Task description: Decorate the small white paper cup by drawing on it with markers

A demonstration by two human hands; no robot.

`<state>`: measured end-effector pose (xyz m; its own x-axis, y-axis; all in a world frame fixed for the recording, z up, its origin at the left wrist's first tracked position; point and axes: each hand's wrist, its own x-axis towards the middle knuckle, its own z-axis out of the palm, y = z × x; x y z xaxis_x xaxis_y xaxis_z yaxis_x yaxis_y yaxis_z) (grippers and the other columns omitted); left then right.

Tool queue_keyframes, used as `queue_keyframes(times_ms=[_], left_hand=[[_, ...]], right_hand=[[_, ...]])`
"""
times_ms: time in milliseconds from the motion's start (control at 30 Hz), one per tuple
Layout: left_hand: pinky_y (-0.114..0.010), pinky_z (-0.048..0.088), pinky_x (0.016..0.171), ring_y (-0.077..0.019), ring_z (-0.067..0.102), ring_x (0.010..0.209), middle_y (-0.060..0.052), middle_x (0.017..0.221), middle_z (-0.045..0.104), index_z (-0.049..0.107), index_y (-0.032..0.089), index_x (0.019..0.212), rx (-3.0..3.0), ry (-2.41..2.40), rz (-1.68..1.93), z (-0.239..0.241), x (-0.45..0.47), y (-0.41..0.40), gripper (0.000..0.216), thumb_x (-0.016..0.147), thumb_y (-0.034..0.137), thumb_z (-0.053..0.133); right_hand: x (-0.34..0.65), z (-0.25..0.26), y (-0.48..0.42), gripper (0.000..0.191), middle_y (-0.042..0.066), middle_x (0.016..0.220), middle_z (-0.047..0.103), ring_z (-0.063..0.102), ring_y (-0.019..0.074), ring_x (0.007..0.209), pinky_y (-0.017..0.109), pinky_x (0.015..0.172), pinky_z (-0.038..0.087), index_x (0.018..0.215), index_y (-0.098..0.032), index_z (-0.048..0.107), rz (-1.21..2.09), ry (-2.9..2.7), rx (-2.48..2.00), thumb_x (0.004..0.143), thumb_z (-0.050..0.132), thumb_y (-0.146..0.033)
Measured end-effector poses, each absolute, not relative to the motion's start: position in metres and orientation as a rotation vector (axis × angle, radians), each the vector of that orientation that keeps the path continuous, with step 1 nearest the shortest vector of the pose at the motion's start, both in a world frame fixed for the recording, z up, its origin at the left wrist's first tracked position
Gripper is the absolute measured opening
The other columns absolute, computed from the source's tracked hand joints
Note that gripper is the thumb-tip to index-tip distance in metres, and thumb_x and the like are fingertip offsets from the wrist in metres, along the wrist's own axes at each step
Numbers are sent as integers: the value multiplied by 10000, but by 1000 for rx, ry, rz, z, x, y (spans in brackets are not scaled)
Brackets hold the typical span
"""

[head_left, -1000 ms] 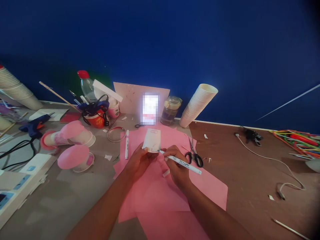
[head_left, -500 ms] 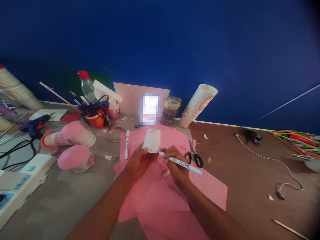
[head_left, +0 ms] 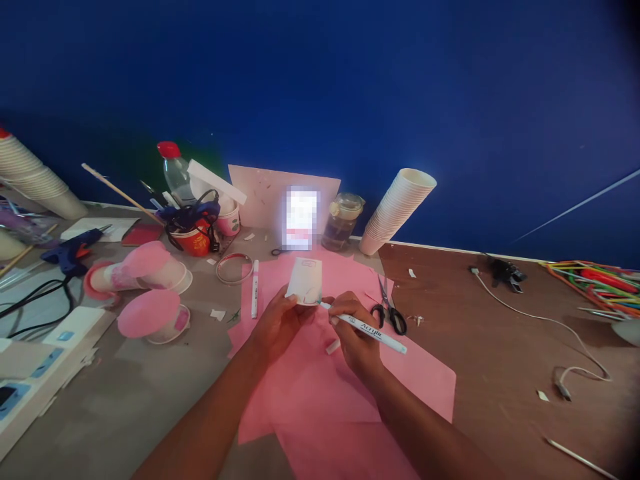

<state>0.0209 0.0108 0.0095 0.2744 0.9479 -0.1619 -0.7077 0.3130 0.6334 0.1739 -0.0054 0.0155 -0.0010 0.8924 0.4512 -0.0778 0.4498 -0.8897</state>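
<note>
My left hand (head_left: 278, 321) is closed around the rim end of a white paper cup (head_left: 306, 279), which carries small drawn outlines on its side. Pinched in my right hand (head_left: 356, 328) is a white acrylic marker (head_left: 377, 334) with a light blue end. Its tip meets the cup's right side near the rim, where a bluish mark shows. Both hands are above pink paper sheets (head_left: 320, 387). A second white marker (head_left: 255, 290) lies left of the cup, and black-handled scissors (head_left: 389, 313) rest to the right.
Pink-decorated cups (head_left: 150, 317), a glue gun (head_left: 75, 250) and a power strip (head_left: 37, 373) are on the left. Behind stand a glass jar (head_left: 343, 220), a tall stack of paper cups (head_left: 397, 213) and a blurred bright screen (head_left: 301, 220). A white cable (head_left: 543, 319) lies right.
My right hand and the marker have shifted very slightly, with the tip staying at the cup. The cup stays in my left hand. The whole view has moved a little.
</note>
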Motion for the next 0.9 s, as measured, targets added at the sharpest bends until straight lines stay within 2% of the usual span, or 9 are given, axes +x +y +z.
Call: queue_keyframes(times_ms=[200,467,700,900], left_hand=[[-353,483,848,-195,618,925,-55,987,669,646,191,999,566,566,1190,9,22,10,192,832,286,646],[-358,478,846,-200,610,922,-50,973,663,641,202,1012,570,602,1209,9,23,10,224,806,283,673],[-329,485,838,-181,615,928,-50,994,665,635,203,1063,573,598,1209,5,22,11,258,814,258,671],[-313,491,838,-187,637,947,-58,1006,682,638,194,1066,550,579,1195,8,23,11,274,806,263,686]], right_hand=[[172,20,-5,175,1,708,534,575,186,788,412,817,515,799,-271,683,851,-1418,-822,820,572,-138],[172,21,-6,198,-5,712,539,572,172,747,377,765,507,795,-269,677,848,-1450,-839,813,563,-108],[174,17,-5,217,5,771,565,600,183,835,362,776,509,810,-263,677,834,-1412,-881,796,552,-87],[175,15,-5,199,-2,765,547,590,178,818,418,854,521,835,-262,680,878,-1343,-827,804,563,-105]])
